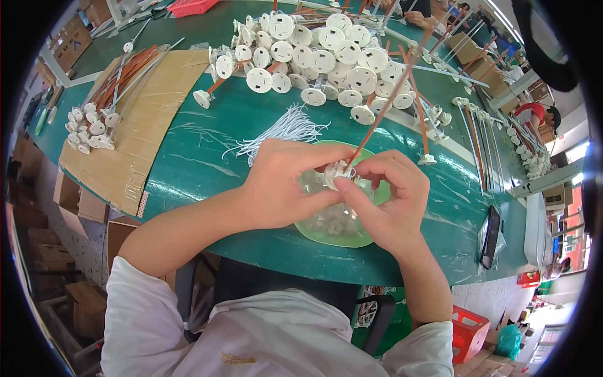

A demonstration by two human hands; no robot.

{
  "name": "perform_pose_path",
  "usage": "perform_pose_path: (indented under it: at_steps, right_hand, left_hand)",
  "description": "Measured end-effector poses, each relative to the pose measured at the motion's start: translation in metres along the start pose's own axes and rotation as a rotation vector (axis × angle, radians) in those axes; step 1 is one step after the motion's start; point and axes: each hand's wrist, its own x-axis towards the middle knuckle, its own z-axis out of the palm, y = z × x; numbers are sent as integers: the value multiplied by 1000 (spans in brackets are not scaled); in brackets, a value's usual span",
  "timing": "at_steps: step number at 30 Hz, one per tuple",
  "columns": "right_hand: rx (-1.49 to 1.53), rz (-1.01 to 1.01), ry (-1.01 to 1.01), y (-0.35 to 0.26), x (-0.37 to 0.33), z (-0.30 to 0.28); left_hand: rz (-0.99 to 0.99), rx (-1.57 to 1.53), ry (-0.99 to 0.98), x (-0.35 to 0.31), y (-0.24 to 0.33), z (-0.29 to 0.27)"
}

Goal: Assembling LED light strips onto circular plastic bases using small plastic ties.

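Note:
Above a light green bowl (336, 240), my left hand (282, 182) and my right hand (396, 201) meet on a small white round fitting (336, 176). Both hands are closed on it, thumbs and fingertips pinching its sides. From this fitting a long thin brown rod (392, 100) slants up to the right. Small clear pieces (333, 220) lie in the bowl, partly covered by my hands. Just beyond my left hand a loose bundle of thin white strips (282, 133) rests on the green table. My fingers hide part of the fitting.
A large heap of white round discs with brown rods (323, 60) fills the far middle. On the left, a cardboard sheet (157, 94) bears more rods with white ends (94, 125). A dark flat object (490, 237) lies at right. Other people sit around the far tables.

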Motion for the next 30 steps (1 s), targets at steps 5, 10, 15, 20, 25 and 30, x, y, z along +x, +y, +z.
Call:
perform_pose_path:
  at_steps: [5, 10, 15, 20, 25, 30]
  right_hand:
    - [144, 189, -45, 1, 0, 0]
    - [336, 309, -36, 7, -2, -2]
    - [467, 340, -96, 5, -1, -8]
    - [787, 426, -237, 9, 1, -13]
    - [504, 288, -119, 4, 2, -12]
    - [103, -85, 51, -2, -1, -4]
  left_hand:
    - [51, 42, 6, 0, -2, -1]
    - [60, 38, 27, -1, -4, 1]
    - [-63, -89, -70, 0, -5, -1]
    - [-116, -311, -66, -2, -8, 3]
    - [-336, -734, -207, 1, -7, -4]
    - [-309, -1012, -278, 4, -11, -6]
